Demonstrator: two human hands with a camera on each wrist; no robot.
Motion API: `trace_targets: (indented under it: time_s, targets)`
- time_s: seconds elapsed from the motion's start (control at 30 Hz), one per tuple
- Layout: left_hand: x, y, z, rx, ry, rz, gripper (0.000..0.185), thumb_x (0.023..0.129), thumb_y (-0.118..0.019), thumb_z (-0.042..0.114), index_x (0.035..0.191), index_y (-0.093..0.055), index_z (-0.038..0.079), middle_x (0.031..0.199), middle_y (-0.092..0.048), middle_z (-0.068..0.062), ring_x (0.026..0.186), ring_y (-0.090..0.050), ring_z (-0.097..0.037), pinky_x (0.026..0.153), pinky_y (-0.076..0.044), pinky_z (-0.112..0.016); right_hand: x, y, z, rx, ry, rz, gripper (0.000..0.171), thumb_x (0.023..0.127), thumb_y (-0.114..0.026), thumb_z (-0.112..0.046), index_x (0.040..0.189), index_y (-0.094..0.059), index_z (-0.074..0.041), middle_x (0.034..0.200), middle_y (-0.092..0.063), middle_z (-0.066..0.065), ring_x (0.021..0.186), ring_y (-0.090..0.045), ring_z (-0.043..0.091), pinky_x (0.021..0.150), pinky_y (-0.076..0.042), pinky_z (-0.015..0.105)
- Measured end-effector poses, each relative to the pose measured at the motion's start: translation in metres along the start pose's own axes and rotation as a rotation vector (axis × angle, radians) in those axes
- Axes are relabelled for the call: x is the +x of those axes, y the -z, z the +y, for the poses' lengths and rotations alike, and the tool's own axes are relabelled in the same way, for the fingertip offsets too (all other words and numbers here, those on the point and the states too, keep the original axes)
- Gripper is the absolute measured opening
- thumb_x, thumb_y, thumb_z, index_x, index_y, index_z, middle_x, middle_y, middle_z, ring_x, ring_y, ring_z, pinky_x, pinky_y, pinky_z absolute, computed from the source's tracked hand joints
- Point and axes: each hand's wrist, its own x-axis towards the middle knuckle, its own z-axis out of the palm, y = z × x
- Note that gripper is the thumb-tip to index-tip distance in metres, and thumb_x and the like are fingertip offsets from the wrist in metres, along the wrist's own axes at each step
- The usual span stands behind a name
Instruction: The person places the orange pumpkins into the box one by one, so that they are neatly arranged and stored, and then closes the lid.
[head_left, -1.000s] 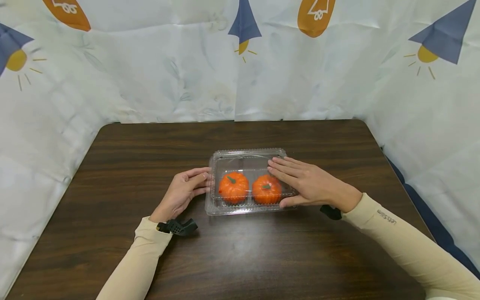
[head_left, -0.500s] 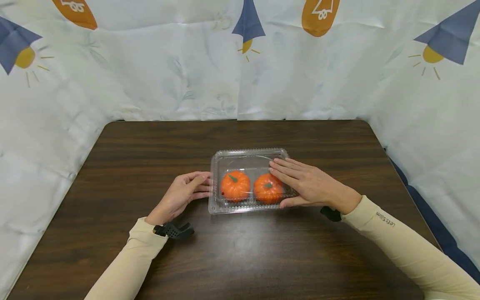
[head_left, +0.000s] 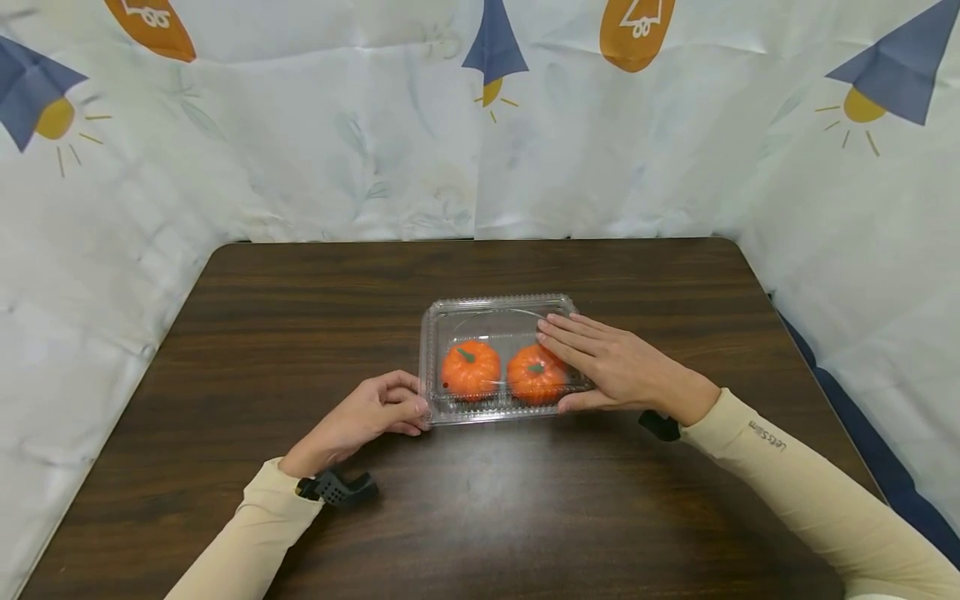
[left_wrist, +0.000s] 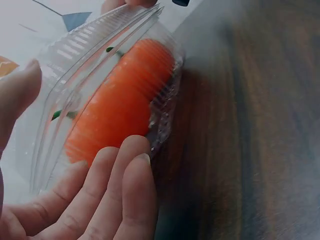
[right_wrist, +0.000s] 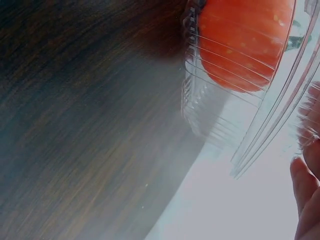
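A clear plastic clamshell container (head_left: 495, 325) lies on the table with its lid down over two small orange pumpkins. One pumpkin (head_left: 470, 371) is in the left half, the other pumpkin (head_left: 537, 375) in the right half, both with green stems. My left hand (head_left: 382, 407) holds the front left corner, thumb at the rim and fingers beneath. From the left wrist, the fingers (left_wrist: 135, 185) are seen along the container's side, below the rim. My right hand (head_left: 618, 367) rests flat across the lid's right side, fingers extended and partly over the right pumpkin.
The dark wood-grain table (head_left: 480, 517) stretches around the container on all sides. White printed curtains (head_left: 360, 150) hang behind and beside it. Each wrist wears a black camera mount (head_left: 341, 487).
My left hand has slid toward me along the container's left side to its front corner, and its thumb has come to the rim. My right hand stays in place on the lid.
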Motion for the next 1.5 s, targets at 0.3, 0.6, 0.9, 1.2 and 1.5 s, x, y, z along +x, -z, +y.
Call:
trace_targets:
  time_s: [0.3, 0.6, 0.9, 1.2, 1.5]
  targets:
    - [0.001, -0.007, 0.002, 0.052, -0.003, 0.000, 0.046, 0.089, -0.071, 0.031, 0.116, -0.050, 0.000, 0.102, -0.069, -0.016, 0.094, -0.072, -0.029, 0.082, -0.063, -0.036, -0.006, 0.006, -0.001, 0.017, -0.071, -0.035, 0.101, 0.081, -0.059, -0.071, 0.153, -0.029, -0.008, 0.160, -0.032, 0.011, 0.149, -0.031, 0.027, 0.130, -0.013, 0.032]
    - [-0.001, -0.007, 0.005, 0.101, -0.004, -0.005, 0.040, 0.092, -0.068, 0.033, 0.107, -0.061, -0.003, 0.096, -0.073, -0.017, 0.089, -0.072, -0.025, 0.080, -0.063, -0.035, -0.029, 0.016, 0.001, 0.155, -0.285, -0.052, 0.107, 0.076, -0.075, -0.058, 0.157, -0.020, -0.015, 0.163, -0.025, 0.006, 0.149, -0.029, 0.025, 0.125, -0.026, 0.040]
    - [0.003, -0.009, 0.004, 0.101, 0.016, -0.036, 0.041, 0.099, -0.057, 0.031, 0.103, -0.064, -0.009, 0.081, -0.069, -0.003, 0.076, -0.071, -0.018, 0.072, -0.063, -0.033, -0.055, 0.008, -0.006, 0.474, -0.602, -0.055, 0.066, 0.092, -0.066, -0.038, 0.150, -0.037, -0.024, 0.144, -0.053, 0.003, 0.127, -0.056, 0.026, 0.101, -0.051, 0.053]
    - [0.009, -0.013, 0.000, 0.030, 0.011, -0.083, 0.042, 0.103, -0.045, 0.026, 0.099, -0.064, -0.011, 0.080, -0.069, -0.003, 0.073, -0.071, -0.016, 0.068, -0.063, -0.030, -0.061, -0.016, -0.017, 0.797, -0.725, -0.154, 0.027, 0.102, -0.049, -0.039, 0.102, -0.072, -0.025, 0.094, -0.075, -0.006, 0.087, -0.069, 0.011, 0.077, -0.058, 0.027]
    - [0.012, -0.015, -0.005, -0.007, -0.004, -0.138, 0.047, 0.104, -0.039, 0.025, 0.099, -0.063, -0.015, 0.082, -0.071, -0.004, 0.074, -0.072, -0.015, 0.069, -0.063, -0.031, -0.053, -0.023, -0.031, 1.351, -0.748, -0.157, 0.045, 0.105, -0.042, -0.030, 0.108, -0.069, 0.005, 0.095, -0.074, 0.016, 0.080, -0.071, 0.018, 0.076, -0.063, 0.038]
